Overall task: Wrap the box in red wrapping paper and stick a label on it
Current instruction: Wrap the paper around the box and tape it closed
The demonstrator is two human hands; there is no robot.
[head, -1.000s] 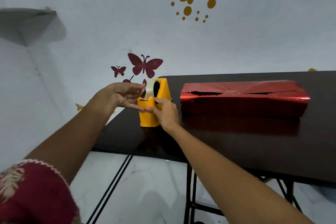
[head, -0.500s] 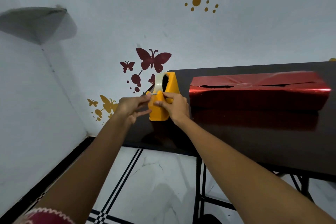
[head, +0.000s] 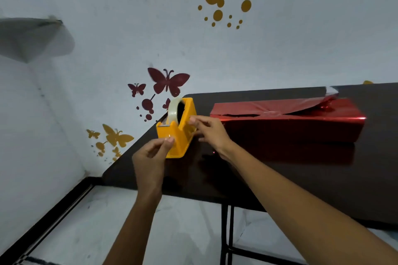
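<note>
A long box wrapped in shiny red paper lies on the dark table. At the box's far right end a paper flap curls up and shows its white underside. Left of the box stands a yellow tape dispenser with a roll of clear tape. My left hand is in front of the dispenser, thumb and forefinger pinched on a short piece of clear tape. My right hand is at the dispenser's right side, fingertips close together against it. Whether they hold tape is unclear.
The table's left corner sits near a pale wall with red and yellow butterfly stickers. Below are the black metal table legs and a marbled white floor. A corner shelf hangs high at the left.
My left hand has come down and toward me from the dispenser's cutter, pinching tape. My right hand has slid to the dispenser's right side. The paper flap at the box's right end has lifted.
</note>
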